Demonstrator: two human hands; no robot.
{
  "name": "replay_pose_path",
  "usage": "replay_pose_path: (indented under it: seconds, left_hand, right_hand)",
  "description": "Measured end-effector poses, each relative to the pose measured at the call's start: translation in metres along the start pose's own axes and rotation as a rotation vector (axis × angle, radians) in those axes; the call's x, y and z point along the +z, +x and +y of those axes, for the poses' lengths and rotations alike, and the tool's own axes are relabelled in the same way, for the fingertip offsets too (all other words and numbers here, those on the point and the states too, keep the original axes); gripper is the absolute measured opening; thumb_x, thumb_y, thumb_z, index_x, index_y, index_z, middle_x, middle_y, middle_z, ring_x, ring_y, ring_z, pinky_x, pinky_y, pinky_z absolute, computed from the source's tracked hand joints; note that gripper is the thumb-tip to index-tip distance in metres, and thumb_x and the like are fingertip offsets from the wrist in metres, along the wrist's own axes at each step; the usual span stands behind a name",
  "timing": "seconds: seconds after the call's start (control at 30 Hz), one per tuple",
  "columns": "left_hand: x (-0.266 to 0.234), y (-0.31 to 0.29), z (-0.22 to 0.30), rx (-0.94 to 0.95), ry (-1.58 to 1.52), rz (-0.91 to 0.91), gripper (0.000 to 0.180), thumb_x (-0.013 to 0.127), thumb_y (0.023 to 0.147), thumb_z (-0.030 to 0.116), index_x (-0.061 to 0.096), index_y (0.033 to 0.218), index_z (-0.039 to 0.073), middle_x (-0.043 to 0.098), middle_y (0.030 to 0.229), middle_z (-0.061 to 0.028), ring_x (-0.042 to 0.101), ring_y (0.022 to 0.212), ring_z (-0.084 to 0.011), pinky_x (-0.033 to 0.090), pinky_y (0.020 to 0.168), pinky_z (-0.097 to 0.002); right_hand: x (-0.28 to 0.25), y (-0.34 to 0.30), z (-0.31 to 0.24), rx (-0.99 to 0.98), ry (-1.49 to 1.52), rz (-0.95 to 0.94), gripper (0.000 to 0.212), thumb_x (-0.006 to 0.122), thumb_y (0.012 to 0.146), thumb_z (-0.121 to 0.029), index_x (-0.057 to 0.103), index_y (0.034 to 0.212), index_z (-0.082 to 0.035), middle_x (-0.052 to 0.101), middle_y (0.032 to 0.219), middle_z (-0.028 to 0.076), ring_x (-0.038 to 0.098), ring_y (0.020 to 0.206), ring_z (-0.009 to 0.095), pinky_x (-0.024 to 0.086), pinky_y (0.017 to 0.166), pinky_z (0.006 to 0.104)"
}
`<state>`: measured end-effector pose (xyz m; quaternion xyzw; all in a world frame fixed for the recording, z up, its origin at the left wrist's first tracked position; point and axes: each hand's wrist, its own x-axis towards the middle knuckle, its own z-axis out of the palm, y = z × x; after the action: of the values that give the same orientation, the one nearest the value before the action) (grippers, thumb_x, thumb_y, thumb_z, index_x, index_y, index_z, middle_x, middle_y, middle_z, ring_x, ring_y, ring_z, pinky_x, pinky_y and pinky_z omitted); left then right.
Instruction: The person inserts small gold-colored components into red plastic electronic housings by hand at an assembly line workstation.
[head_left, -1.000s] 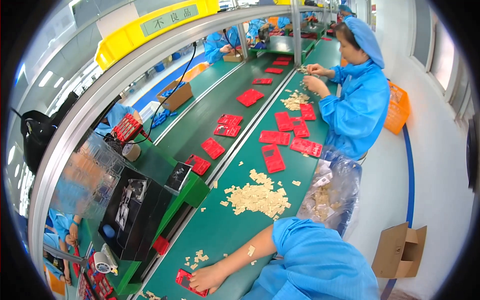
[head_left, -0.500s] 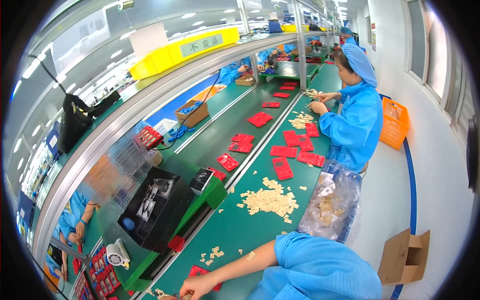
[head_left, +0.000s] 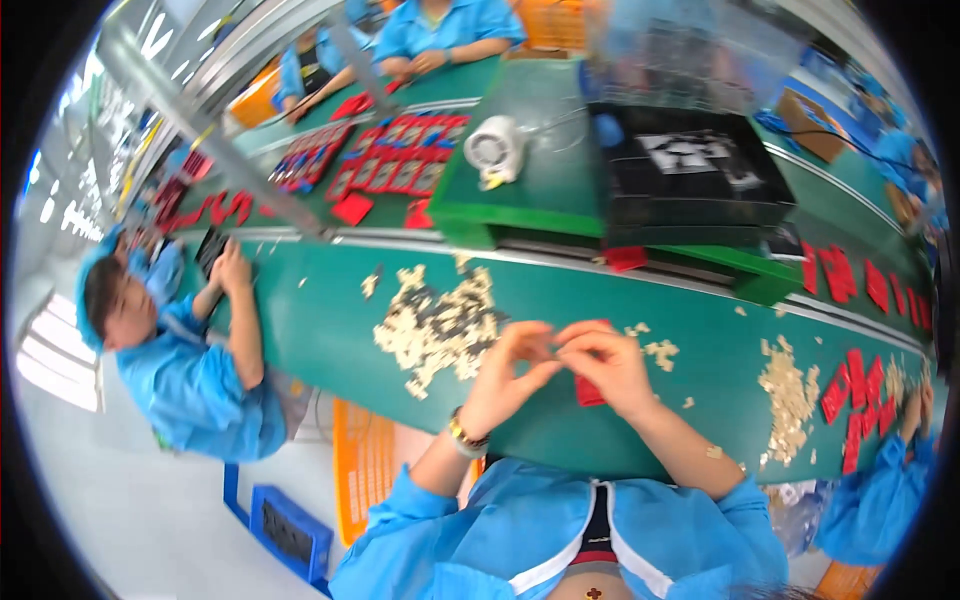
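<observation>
Over the green work surface (head_left: 320,330), my left hand (head_left: 512,368) and my right hand (head_left: 608,366) meet with fingertips pinched close together. Whatever they hold between them is too small and blurred to name. Partly covered by my right hand, a flat red plastic piece (head_left: 590,392) lies on the surface. To the left of my left hand spreads a pile of small cream-coloured pieces (head_left: 400,335) mixed with dark bits. A few more cream pieces (head_left: 661,352) lie just right of my right hand. One cream piece (head_left: 714,452) rests on my right forearm.
Beyond the hands stand a green raised platform (head_left: 540,215), a black box (head_left: 690,190) and a white fan-like device (head_left: 494,150). Rows of red pieces (head_left: 400,160) lie far left. Another cream pile (head_left: 788,400) lies right. Co-workers (head_left: 190,360) sit on both sides and opposite.
The view has swung from the right side round to the surface in front of me. Both my hands now show mid-view; before, my right arm reached to the lower edge.
</observation>
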<state>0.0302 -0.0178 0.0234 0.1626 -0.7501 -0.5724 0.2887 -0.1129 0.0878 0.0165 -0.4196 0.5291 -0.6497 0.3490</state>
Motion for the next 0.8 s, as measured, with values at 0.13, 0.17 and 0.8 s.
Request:
replay_pose_path:
  seconds: [0.13, 0.17, 0.8]
  left_hand:
    - [0.022, -0.001, 0.002, -0.302, -0.61, -0.001, 0.034, 0.061, 0.09, 0.008, 0.051, 0.121, 0.0, 0.065, 0.096, -0.0093, 0.063, 0.079, -0.0161, 0.051, 0.07, -0.027]
    - [0.023, 0.004, -0.004, -0.317, -0.634, 0.014, 0.03, 0.06, 0.091, 0.01, 0.053, 0.119, 0.0, 0.066, 0.092, -0.0089, 0.063, 0.075, -0.0154, 0.051, 0.067, -0.0261]
    - [0.03, -0.007, 0.001, 0.258, 0.283, -0.06, 0.006, 0.07, 0.072, 0.0, 0.067, 0.077, 0.001, 0.067, 0.105, -0.0081, 0.061, 0.092, -0.0247, 0.047, 0.082, -0.0318]
  right_hand:
    - [0.009, -0.006, 0.008, -0.014, 0.152, 0.103, 0.015, 0.06, 0.089, -0.007, 0.067, 0.097, 0.004, 0.051, 0.117, 0.01, 0.056, 0.096, 0.014, 0.05, 0.075, 0.0261]
    - [0.011, -0.003, 0.009, 0.038, 0.197, 0.145, 0.015, 0.059, 0.09, -0.008, 0.067, 0.096, 0.004, 0.05, 0.117, 0.009, 0.057, 0.092, 0.013, 0.05, 0.073, 0.0256]
    - [-0.026, -0.039, -0.003, -0.205, -0.459, -0.047, 0.014, 0.067, 0.076, -0.001, 0.063, 0.089, -0.005, 0.063, 0.082, 0.007, 0.062, 0.072, 0.024, 0.05, 0.061, 0.0313]
